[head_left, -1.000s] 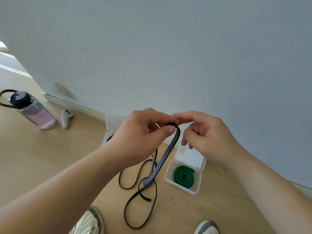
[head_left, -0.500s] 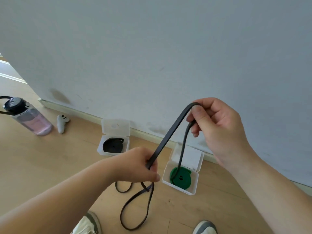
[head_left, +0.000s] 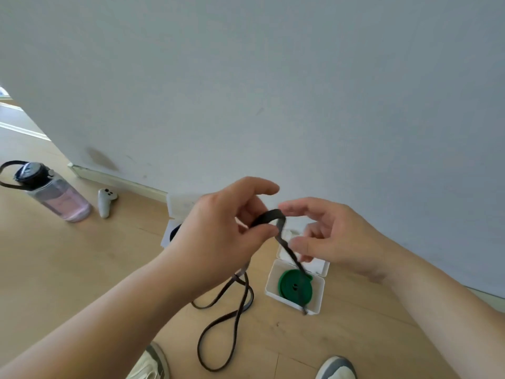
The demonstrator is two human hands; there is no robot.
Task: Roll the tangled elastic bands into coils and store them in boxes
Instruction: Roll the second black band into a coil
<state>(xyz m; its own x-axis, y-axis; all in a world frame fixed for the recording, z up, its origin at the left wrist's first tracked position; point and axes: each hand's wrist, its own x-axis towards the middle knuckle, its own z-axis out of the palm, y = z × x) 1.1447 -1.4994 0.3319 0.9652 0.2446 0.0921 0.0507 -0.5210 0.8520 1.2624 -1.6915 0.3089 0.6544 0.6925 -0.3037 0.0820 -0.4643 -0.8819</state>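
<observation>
Left hand [head_left: 218,236] pinches the black elastic band [head_left: 269,218] between thumb and fingers — a held-up bend, likely the start of a coil. Right hand [head_left: 330,236] sits half-open, fingertips at the strand, not clamped. The slack trails to the floor beside the open box [head_left: 314,306] holding a green coil [head_left: 289,286].

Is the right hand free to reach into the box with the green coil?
Probably not yet: the right hand is at the black band with the left hand, though the open box lies unobstructed below.
</observation>
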